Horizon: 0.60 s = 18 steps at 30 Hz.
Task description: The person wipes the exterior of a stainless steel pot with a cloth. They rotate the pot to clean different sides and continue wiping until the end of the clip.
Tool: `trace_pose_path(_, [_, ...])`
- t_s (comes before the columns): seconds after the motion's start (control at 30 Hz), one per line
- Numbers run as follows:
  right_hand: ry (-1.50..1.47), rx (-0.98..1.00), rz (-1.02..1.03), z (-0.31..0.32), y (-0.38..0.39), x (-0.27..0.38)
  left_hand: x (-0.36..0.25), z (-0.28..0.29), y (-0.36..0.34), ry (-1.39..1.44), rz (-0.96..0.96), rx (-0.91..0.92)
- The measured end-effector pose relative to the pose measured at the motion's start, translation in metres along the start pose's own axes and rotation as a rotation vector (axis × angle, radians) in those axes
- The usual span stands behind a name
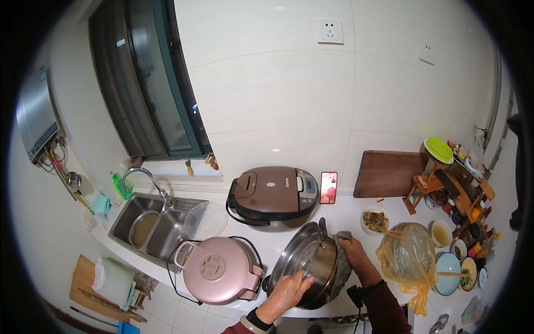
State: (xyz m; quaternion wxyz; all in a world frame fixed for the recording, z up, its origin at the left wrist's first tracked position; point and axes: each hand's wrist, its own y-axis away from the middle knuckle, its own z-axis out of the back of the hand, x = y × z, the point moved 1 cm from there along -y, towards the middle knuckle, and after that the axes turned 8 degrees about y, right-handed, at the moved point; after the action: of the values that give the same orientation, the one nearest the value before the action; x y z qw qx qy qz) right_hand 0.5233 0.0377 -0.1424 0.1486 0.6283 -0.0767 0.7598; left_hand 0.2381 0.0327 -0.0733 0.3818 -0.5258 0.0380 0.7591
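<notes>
A stainless steel pot point(321, 267) is tipped on its side at the counter's front edge, its opening turned to the left. My left hand point(288, 291) grips the near part of its rim, fingers over the edge. On the pot's right side, my right hand point(359, 260) is closed around a grey cloth point(341, 273) pressed against the outer wall. One dark loop handle of the pot points up and away. Immediately left of the pot lies a pink round electric griddle point(214, 270) with its lid down.
Behind the pot stands a brown rice cooker point(267, 195), with a phone point(329, 187) propped beside it. A double sink point(167, 222) is at left. To the right are a bowl of food point(375, 220), a plastic bag point(406, 253), a blue bowl point(448, 273) and several bottles.
</notes>
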Motion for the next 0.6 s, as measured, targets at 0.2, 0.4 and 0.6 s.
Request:
trace_pose_path(0.2, [-0.003, -0.02, -0.004, 0.0013, 0.0035, 0.0006, 0.0011, -0.0016, 0.0, -0.002, 0.003, 0.014])
trace_pose_path(0.4, [0.044, -0.052, 0.024, 0.0017, 0.0031, -0.0013, 0.0032, -0.0007, -0.0016, 0.024, 0.011, 0.02])
trace_pose_path(0.6, [0.103, -0.101, 0.08, -0.0012, 0.0051, -0.005, 0.0028, 0.0003, -0.0047, 0.043, -0.03, 0.001])
